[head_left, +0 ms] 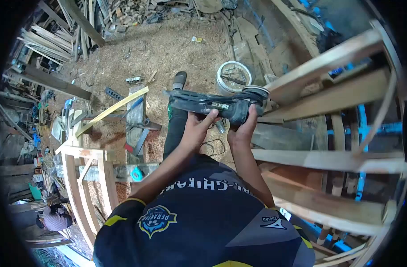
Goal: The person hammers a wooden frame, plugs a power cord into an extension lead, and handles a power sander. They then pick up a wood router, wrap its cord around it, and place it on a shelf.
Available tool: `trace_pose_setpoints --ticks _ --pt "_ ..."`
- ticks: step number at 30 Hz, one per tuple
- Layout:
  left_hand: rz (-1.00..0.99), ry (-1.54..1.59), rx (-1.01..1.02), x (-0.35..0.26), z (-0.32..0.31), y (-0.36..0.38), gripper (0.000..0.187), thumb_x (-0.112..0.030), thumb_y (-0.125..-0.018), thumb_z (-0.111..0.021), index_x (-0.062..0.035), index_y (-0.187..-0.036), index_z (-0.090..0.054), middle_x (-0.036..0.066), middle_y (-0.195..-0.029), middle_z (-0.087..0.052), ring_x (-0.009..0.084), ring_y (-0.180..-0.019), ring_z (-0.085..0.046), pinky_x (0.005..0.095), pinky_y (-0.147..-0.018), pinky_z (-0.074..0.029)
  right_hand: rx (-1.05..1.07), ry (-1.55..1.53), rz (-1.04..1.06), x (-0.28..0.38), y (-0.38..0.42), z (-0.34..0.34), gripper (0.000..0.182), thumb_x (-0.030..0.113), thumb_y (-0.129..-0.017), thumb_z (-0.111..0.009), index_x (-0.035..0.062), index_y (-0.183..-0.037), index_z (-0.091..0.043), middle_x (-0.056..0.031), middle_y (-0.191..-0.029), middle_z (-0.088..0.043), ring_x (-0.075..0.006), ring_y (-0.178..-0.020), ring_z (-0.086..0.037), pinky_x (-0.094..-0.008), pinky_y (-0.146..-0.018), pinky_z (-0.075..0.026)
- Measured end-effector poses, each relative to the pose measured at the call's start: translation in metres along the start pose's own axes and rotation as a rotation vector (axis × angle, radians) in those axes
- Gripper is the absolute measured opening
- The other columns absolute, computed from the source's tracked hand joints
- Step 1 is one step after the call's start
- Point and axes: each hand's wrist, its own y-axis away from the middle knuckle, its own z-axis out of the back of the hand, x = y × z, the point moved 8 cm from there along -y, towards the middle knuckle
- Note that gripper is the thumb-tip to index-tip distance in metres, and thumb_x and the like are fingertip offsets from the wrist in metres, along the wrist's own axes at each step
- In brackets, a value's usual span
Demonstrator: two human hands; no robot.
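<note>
A black power sander with a round disc at its right end is held up crosswise in front of my body. My left hand grips the middle of its body, thumb on the near side by the label. Around the part near the disc, my right hand is closed, thumb pointing up. The fingers of both hands are mostly hidden beneath the tool. Just beyond the disc end, a white bucket with items in it stands on the floor.
A wooden frame of slats stands close on my right. Left are a wooden trestle, a turquoise tape measure and a hand saw. Wood shavings cover the floor. Another person is at the lower left.
</note>
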Motion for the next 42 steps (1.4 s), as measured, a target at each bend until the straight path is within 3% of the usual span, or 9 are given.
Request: trace_pose_setpoints --ticks 3,7,11,13,17,21,30,37,42 --pt "0.595 -0.575 0.436 0.056 0.062 -0.147 0.052 -0.046 -0.105 -0.064 0.0010 -0.126 -0.063 0.009 -0.112 -0.068 0.0156 -0.113 -0.061 0.0332 -0.097 -0.048 -0.079 -0.077 -0.107 -0.034 -0.096 -0.079 0.036 0.040 -0.098 -0.066 0.0151 -0.125 -0.063 -0.0035 -0.114 -0.070 -0.0223 -0.105 -0.068 -0.0406 -0.087 -0.054" --pt "0.165 -0.701 0.761 -0.037 0.088 -0.339 0.042 -0.044 -0.107 -0.061 -0.0030 -0.108 -0.068 0.001 -0.089 -0.067 0.0094 -0.087 -0.059 0.0290 -0.076 -0.048 -0.047 -0.025 0.010 -0.116 -0.286 -0.157 0.035 0.028 -0.104 -0.057 0.0047 -0.130 -0.060 -0.0080 -0.123 -0.069 -0.0232 -0.113 -0.066 -0.0424 -0.100 -0.052" --pt "0.543 -0.721 0.568 -0.119 0.143 -0.492 0.033 -0.036 -0.105 -0.066 -0.0037 -0.107 -0.067 0.003 -0.093 -0.066 0.0112 -0.089 -0.059 0.0299 -0.080 -0.048 0.081 0.018 -0.154 -0.205 -0.411 -0.241 0.032 0.023 -0.103 -0.058 0.0031 -0.128 -0.059 -0.0092 -0.119 -0.070 -0.0225 -0.107 -0.070 -0.0403 -0.095 -0.057" --pt "0.153 -0.959 0.189 -0.170 0.162 -0.553 0.033 -0.034 -0.098 -0.071 -0.0022 -0.103 -0.067 0.010 -0.087 -0.067 0.0241 -0.085 -0.065 0.0385 -0.079 -0.050 -0.045 -0.012 -0.302 -0.232 -0.427 -0.286 0.028 0.023 -0.103 -0.059 0.0047 -0.124 -0.063 -0.0104 -0.116 -0.073 -0.0241 -0.102 -0.072 -0.0408 -0.091 -0.060" --pt "-0.303 -1.150 0.069 -0.210 0.167 -0.624 0.038 -0.036 -0.093 -0.076 -0.0031 -0.110 -0.068 0.018 -0.096 -0.068 0.0334 -0.097 -0.069 0.0429 -0.089 -0.052 -0.006 0.062 -0.437 -0.277 -0.464 -0.359 0.036 0.034 -0.106 -0.054 0.0059 -0.124 -0.067 -0.0105 -0.114 -0.075 -0.0251 -0.106 -0.072 -0.0412 -0.099 -0.057" --pt "0.306 -0.836 0.289 -0.179 0.200 -0.664 0.050 -0.042 -0.096 -0.073 -0.0045 -0.128 -0.065 0.013 -0.112 -0.071 0.0203 -0.103 -0.066 0.0370 -0.093 -0.051 0.104 0.157 -0.573 -0.307 -0.490 -0.444 0.036 0.034 -0.106 -0.055 0.0048 -0.122 -0.068 -0.0111 -0.112 -0.076 -0.0253 -0.105 -0.073 -0.0405 -0.098 -0.057" --pt "0.276 -0.474 0.258 -0.239 0.262 -0.795 0.111 -0.053 -0.068 -0.097 0.0111 -0.142 -0.046 0.021 -0.121 -0.065 0.0219 -0.111 -0.062 0.0381 -0.095 -0.051 0.479 0.181 -0.758 -0.387 -0.578 -0.660 0.033 0.030 -0.099 -0.067 0.0077 -0.123 -0.064 -0.0077 -0.112 -0.073 -0.0223 -0.098 -0.073 -0.0381 -0.087 -0.059" --pt "0.197 -0.285 -0.096 -0.297 0.313 -0.911 0.089 -0.050 -0.082 -0.087 0.0077 -0.141 -0.053 0.018 -0.116 -0.071 0.0233 -0.106 -0.067 0.0358 -0.093 -0.052 0.719 0.411 -0.752 -0.467 -0.638 -0.824 0.037 0.028 -0.095 -0.075 0.0071 -0.122 -0.063 -0.0051 -0.106 -0.071 -0.0194 -0.094 -0.073 -0.0364 -0.081 -0.059" --pt "0.139 -0.200 -0.317 -0.351 0.357 -0.952 0.057 -0.036 -0.092 -0.079 0.0022 -0.131 -0.062 0.012 -0.107 -0.072 0.0168 -0.093 -0.066 0.0319 -0.083 -0.053 0.756 0.631 -0.607 -0.511 -0.648 -0.918 0.070 0.033 -0.094 -0.077 0.0030 -0.146 -0.040 -0.0129 -0.132 -0.059 -0.0205 -0.119 -0.061 -0.0360 -0.102 -0.050"
